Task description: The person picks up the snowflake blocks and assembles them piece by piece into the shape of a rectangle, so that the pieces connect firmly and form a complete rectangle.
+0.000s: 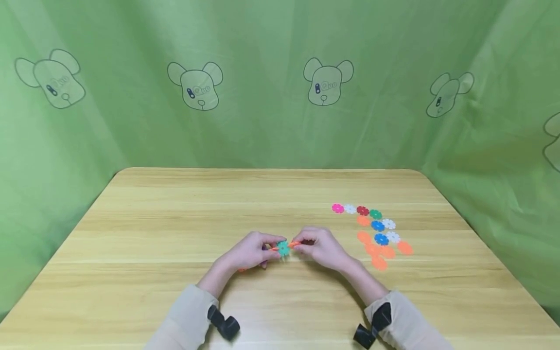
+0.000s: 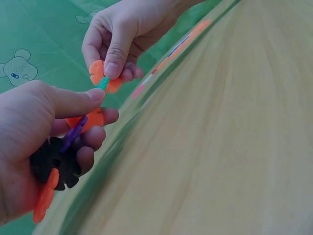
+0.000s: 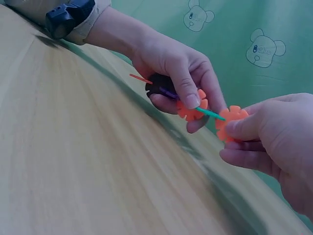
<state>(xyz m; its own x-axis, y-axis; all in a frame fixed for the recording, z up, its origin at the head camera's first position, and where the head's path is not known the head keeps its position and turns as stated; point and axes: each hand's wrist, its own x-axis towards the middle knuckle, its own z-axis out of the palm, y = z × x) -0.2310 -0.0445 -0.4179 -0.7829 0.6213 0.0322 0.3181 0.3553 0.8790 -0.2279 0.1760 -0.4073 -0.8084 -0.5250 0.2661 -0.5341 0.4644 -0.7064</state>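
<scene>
Above the middle of the table, my left hand [image 1: 251, 250] grips a chain of slotted plastic snowflake discs. In the left wrist view the chain runs from an orange disc [image 2: 45, 196] through a black disc [image 2: 54, 161] and a purple disc [image 2: 73, 134] to another orange disc [image 2: 93, 120] between the fingers. A green disc [image 1: 283, 248] stands out from its far end, set crosswise. My right hand [image 1: 323, 248] pinches a separate-looking orange disc [image 3: 234, 113] between thumb and fingers, its edge meeting the green disc. Fingers partly cover the chain.
Right of the hands, loose discs lie flat on the wooden table [image 1: 175, 204]: a pink disc [image 1: 338, 208], a dark red disc [image 1: 362, 211], a green one [image 1: 375, 214], blue discs [image 1: 381, 239], white discs [image 1: 389, 224] and several orange discs [image 1: 379, 263]. A green curtain [image 1: 262, 131] surrounds the table.
</scene>
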